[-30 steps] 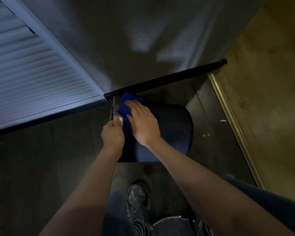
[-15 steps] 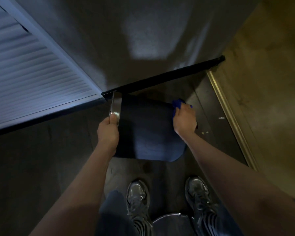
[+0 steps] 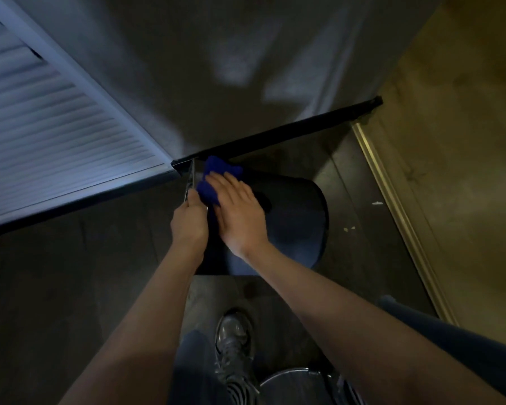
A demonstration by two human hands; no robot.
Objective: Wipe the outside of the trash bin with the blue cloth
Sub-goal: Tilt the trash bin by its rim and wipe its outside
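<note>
Blue cloth (image 3: 214, 179) lies pressed under the right hand (image 3: 240, 214), which is spread flat with the fingers together, on the dark side wall of the trash bin (image 3: 292, 220). The bin lies tipped on its side on the dark floor (image 3: 70, 287), its open end toward the louvred door (image 3: 56, 141) and its base toward the right. The left hand (image 3: 189, 220) is closed around the shiny metal rim (image 3: 191, 182) and steadies the bin; the two hands are just beside each other.

To do this stroke well, I think the palm should keep even pressure and pull the cloth along the wall from the rim toward the base, in overlapping lanes. The left hand can turn the bin a little after each lane, so that the hidden underside comes up. The light is poor, so it is hard to tell which parts are already clean; feeling for grit may help more than looking
</note>
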